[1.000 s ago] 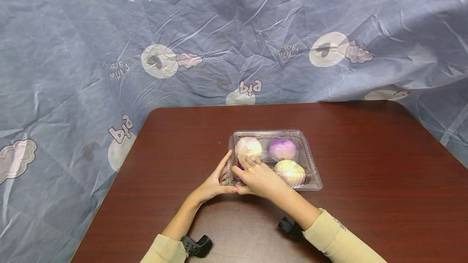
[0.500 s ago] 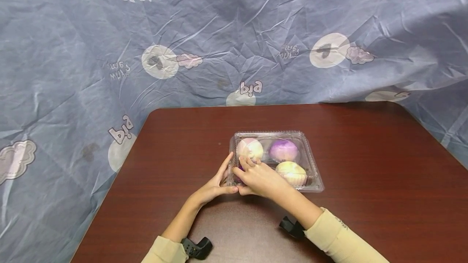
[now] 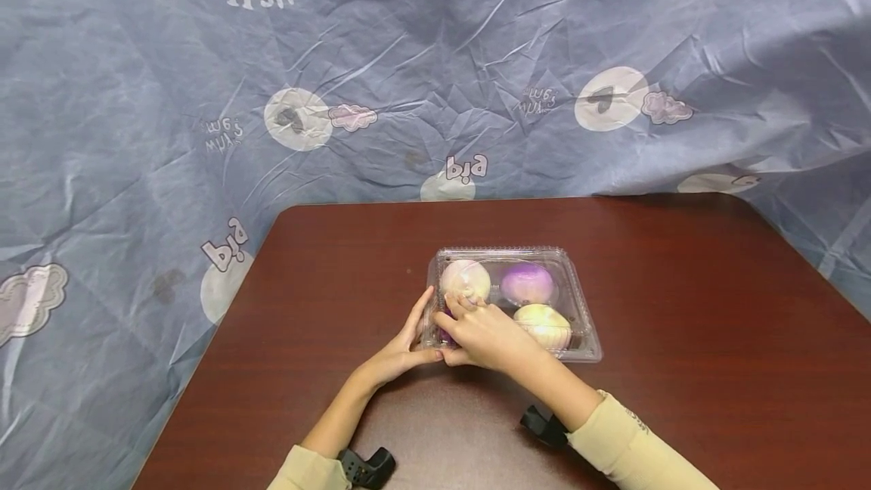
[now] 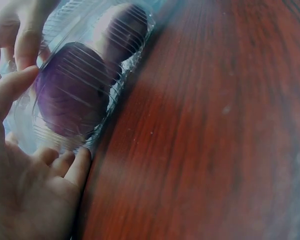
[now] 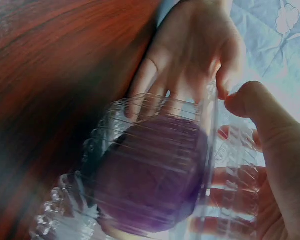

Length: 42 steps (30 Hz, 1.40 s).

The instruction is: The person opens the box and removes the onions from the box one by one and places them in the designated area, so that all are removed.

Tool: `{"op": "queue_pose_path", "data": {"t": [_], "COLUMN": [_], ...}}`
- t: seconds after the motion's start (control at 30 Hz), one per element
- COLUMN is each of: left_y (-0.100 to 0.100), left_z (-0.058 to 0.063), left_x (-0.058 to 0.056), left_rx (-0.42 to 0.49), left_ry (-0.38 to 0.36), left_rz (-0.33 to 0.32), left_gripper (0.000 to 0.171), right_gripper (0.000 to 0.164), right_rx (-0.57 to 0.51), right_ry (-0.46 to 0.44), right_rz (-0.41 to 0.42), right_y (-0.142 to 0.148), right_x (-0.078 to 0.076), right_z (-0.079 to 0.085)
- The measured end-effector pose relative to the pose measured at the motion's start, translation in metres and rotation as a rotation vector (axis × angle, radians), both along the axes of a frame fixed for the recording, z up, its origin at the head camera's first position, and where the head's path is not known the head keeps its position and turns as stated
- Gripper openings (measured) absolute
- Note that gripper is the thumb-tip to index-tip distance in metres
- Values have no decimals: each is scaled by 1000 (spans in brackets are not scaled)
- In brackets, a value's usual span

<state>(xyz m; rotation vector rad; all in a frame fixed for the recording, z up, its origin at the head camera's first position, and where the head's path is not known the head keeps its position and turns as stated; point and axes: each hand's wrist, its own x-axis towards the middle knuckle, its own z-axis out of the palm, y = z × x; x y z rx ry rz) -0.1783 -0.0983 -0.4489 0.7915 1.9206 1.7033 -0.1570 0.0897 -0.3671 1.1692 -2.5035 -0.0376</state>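
A clear plastic clamshell box (image 3: 590, 346) lies on the table, with round bun-like things showing through it. Pale pink-white (image 3: 466, 278) and purple balls (image 3: 527, 283) are in its far row, and a cream ball (image 3: 544, 326) is at near right. A dark purple ball (image 4: 72, 90) at near left is mostly covered from above by my right hand (image 3: 486, 335). That hand holds the lid's near-left corner, thumb at the front rim, fingers over the top. My left hand (image 3: 397, 354) grips the same corner, thumb at the front and fingers along the left side. Both thumbs nearly meet.
The dark red wooden table (image 3: 680, 308) reaches out on all sides of the box. Behind it hangs a blue-grey printed cloth (image 3: 408, 59). Black wrist straps (image 3: 367, 467) sit below the cream sleeves (image 3: 646, 445).
Both hands stay at the box's near-left corner. The box, table and hands all sit slightly lower in the head view, along with the backdrop.
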Motion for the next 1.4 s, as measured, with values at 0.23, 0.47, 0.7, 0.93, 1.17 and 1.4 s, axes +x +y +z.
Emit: {"op": "queue_pose_path", "data": {"t": [0.23, 0.47, 0.7, 0.93, 1.17, 1.4], "left_y": [0, 0, 1, 3, 5, 5], "left_z": [1, 1, 0, -4, -4, -4], "left_x": [1, 2, 2, -1, -5, -5], "left_rx": [-22, -36, -54, -53, -9, -10], "left_ry": [2, -43, -22, 15, 11, 30], "left_rz": [10, 43, 64, 92, 99, 106], "left_gripper": [98, 99, 94, 72, 62, 64], "right_gripper": [50, 52, 63, 62, 66, 70], "right_rx": [-1, -36, -73, -95, -83, -88], "right_ry": [-81, -57, -102, -80, -82, -58], "right_rz": [-61, -58, -89, -124, -224, -300], "right_y": [1, 4, 9, 13, 20, 38], "right_x": [4, 2, -1, -3, -4, -6], "right_z": [9, 18, 23, 29, 40, 51]}}
